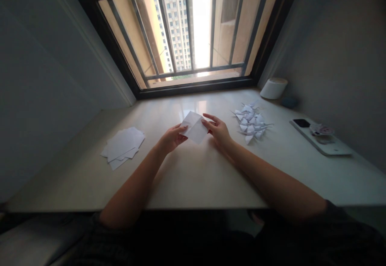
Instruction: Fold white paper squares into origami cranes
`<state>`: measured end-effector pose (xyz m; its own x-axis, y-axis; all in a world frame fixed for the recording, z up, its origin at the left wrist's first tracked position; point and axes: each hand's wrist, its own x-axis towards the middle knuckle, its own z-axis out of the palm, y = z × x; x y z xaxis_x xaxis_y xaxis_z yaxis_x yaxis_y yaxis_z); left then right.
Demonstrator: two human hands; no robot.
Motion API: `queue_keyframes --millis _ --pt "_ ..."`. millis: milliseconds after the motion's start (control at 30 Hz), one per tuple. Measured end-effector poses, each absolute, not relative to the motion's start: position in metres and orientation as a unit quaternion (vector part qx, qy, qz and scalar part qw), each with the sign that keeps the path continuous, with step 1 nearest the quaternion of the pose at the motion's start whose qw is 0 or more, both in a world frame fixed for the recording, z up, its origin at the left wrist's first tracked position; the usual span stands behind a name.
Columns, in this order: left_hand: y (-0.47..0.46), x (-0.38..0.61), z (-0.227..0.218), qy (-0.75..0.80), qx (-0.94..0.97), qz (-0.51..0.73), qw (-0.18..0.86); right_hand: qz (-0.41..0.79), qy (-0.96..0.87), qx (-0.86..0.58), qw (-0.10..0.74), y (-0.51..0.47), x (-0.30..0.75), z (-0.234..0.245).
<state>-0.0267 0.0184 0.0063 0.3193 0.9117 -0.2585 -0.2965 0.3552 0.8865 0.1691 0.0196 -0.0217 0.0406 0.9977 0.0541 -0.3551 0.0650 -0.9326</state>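
Between my two hands a creased white sheet of paper (198, 131) is held up above the table, tilted, with fold lines across it. My left hand (174, 137) pinches its left edge, thumb on top and fingers beneath. At the opposite edge, my right hand (218, 128) grips it between thumb and fingers, with the index finger stretched out past the paper. A loose stack of white paper sheets (123, 145) lies to the left. Over on the right is a pile of folded paper pieces (251, 121) with thin pointed ends.
The pale table (193, 177) runs up to a barred window (193, 29). A phone (321, 137) with a round grip on its back lies at the right. Near the window's right corner stand a white slanted cylinder (274, 89) and a dark rounded object (289, 102).
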Motion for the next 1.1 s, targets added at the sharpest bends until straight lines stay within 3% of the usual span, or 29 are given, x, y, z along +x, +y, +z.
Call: queue_keyframes --millis 867,1100 --pt "0.015 -0.023 0.003 0.369 0.411 0.415 0.723 0.614 -0.374 -0.379 0.583 0.017 0.165 -0.019" --pt "0.008 -0.016 0.007 0.4 0.5 0.462 0.614 0.623 -0.348 -0.386 0.585 0.018 0.164 -0.02"
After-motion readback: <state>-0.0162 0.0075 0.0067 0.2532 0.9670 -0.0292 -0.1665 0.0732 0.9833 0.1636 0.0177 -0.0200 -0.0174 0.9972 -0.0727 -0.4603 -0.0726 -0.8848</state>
